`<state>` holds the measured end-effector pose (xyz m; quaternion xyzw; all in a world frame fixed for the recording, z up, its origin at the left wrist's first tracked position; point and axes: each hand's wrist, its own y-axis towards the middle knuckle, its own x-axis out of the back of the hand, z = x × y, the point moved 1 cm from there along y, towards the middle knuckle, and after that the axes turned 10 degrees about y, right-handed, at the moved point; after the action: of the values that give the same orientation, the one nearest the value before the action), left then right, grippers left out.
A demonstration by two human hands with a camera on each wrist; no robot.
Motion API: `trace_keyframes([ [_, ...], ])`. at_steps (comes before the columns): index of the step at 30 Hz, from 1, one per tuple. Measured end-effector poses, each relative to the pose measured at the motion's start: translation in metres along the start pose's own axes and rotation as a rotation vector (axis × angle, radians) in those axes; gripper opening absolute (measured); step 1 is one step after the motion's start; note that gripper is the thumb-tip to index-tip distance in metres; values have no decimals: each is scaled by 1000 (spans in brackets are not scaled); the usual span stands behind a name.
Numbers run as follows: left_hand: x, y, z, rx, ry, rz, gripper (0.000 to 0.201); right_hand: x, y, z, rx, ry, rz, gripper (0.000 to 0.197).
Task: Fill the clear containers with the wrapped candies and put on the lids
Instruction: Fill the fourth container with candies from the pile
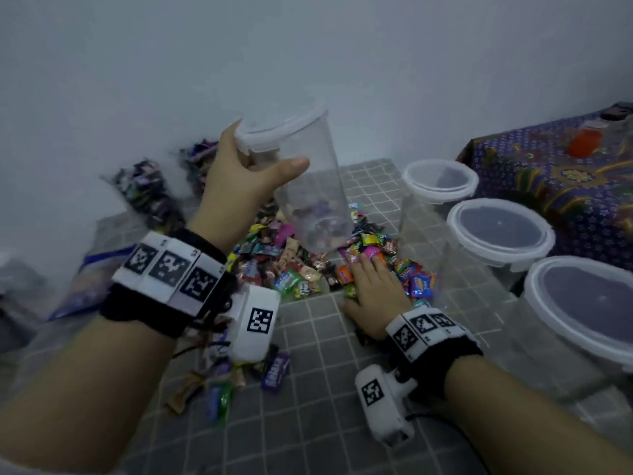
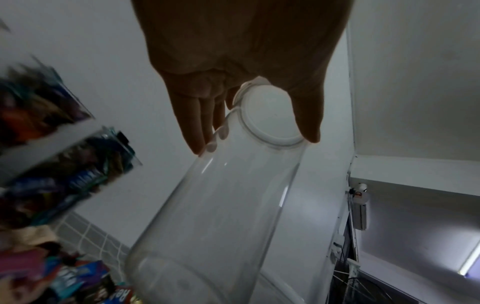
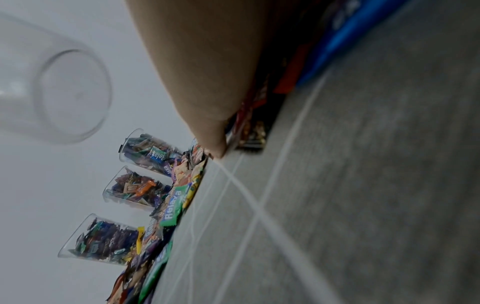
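Note:
My left hand (image 1: 253, 166) grips a tall clear container (image 1: 308, 190) just under its white lid (image 1: 281, 128), holding it tilted in the air above the pile of wrapped candies (image 1: 291, 265). In the left wrist view the container (image 2: 221, 205) looks empty, and my fingers (image 2: 200, 123) and thumb wrap its top by the lid (image 2: 270, 115). My right hand (image 1: 373, 289) lies flat, fingers straight, on the right edge of the candy pile. From the right wrist, the right hand (image 3: 202, 82) rests on candies (image 3: 179, 195), and the container's base (image 3: 72, 94) hangs above.
Three lidded clear containers (image 1: 438, 186) (image 1: 500, 231) (image 1: 582, 303) stand in a row at the right on the grey gridded mat (image 1: 325, 389). Candy-filled containers (image 1: 147, 193) stand by the white wall. A patterned cloth (image 1: 555, 180) covers the far right. Loose candies (image 1: 274, 371) lie near my left wrist.

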<state>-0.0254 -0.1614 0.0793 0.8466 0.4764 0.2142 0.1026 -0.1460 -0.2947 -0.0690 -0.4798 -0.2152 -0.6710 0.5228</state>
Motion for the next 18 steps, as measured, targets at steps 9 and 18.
trace_keyframes([
  [9, 49, -128, -4, 143, 28, 60, 82, -1, -2, 5, -16, -4, -57, 73],
  [18, 54, -187, 15, 169, 26, 136, 87, 12, -24, 42, 70, 104, -153, 69],
])
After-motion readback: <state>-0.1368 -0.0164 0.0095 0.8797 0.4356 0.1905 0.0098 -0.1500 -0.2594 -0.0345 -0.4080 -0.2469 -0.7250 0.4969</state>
